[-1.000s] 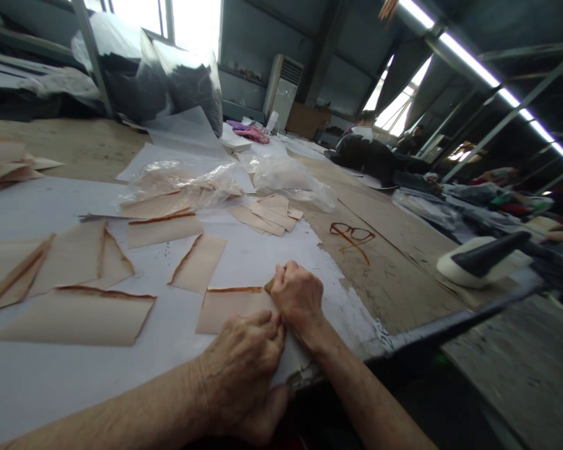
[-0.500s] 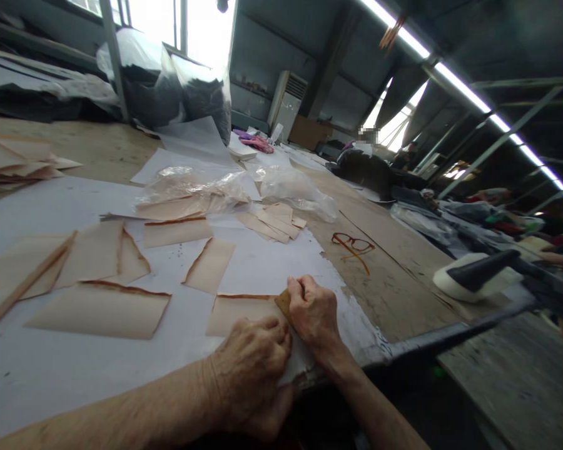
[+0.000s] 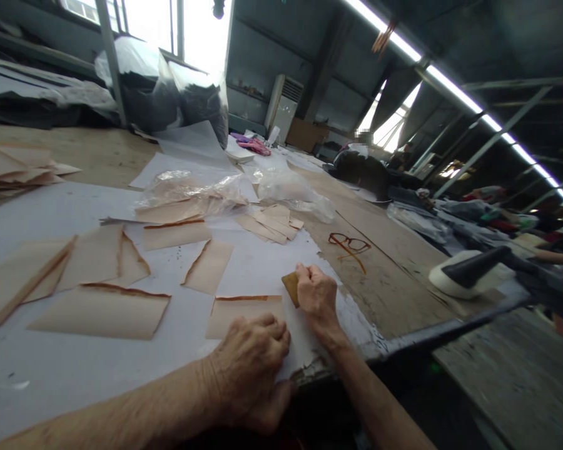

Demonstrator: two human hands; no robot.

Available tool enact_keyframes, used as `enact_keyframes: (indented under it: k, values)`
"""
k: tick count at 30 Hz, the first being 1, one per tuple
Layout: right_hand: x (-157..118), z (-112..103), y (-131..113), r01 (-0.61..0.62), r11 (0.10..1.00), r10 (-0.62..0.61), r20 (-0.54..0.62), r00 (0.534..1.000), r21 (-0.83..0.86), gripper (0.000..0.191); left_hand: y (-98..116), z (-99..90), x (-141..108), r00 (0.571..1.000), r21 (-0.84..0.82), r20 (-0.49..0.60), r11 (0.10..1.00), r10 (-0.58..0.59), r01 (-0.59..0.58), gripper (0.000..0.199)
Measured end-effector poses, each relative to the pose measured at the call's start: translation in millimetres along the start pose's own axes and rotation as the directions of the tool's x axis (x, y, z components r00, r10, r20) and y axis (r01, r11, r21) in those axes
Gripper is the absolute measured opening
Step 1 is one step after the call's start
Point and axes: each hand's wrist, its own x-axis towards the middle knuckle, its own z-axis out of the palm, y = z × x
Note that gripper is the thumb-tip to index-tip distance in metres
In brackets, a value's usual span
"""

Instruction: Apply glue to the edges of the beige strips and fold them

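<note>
My left hand [image 3: 256, 362] rests with curled fingers on the lower right part of a thin beige sheet piece [image 3: 244, 309], holding it against the table. That piece has a brown strip along its far edge. The fingertips and the covered corner are hidden. My right hand [image 3: 316, 297] is closed round a small flat mustard-brown scraper-like piece [image 3: 291, 287], just right of the sheet's far corner. A gap shows between the two. To the left lie a larger beige piece [image 3: 101, 312] and a small one [image 3: 209, 265], both with brown edges.
White paper [image 3: 178, 369] covers the near tabletop. Several more beige pieces [image 3: 91, 256] lie at left. Clear plastic bags [image 3: 293, 194] and glasses [image 3: 349, 244] sit farther back. A black-and-white padded object [image 3: 469, 275] is at right, beyond the table edge [image 3: 422, 334].
My right hand has shifted slightly up and right with the mustard-brown piece, uncovering the sheet's far right corner. My left hand stays nearly in place. The view has shifted slightly.
</note>
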Motion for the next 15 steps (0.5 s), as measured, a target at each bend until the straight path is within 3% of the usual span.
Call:
enact_keyframes:
  k: [3, 6, 11, 15]
  values:
    - [-9, -4, 2, 0.097, 0.993, -0.100, 0.037, 0.994, 0.071, 0.032, -1, 2.5, 0, 1.000, -0.008, 0.004, 1.000, -0.002, 0.002, 0.033]
    - [-19, 2, -1, 0.184, 0.983, -0.184, 0.052, 0.982, -0.001, 0.028, 0, 2.6, 0, 1.000, -0.028, 0.007, 1.000, -0.012, 0.013, 0.033]
    - [-22, 10, -8, 0.143, 0.973, -0.136, 0.050, 0.989, -0.181, 0.025, 0, -3.3, 1, 1.000, -0.045, 0.016, 0.999, -0.017, 0.017, 0.033]
    - [-25, 11, -7, 0.174, 0.975, -0.167, 0.059, 0.984, -0.136, 0.024, -6, 4.9, -3, 0.998, -0.021, -0.058, 0.999, 0.032, -0.033, 0.029]
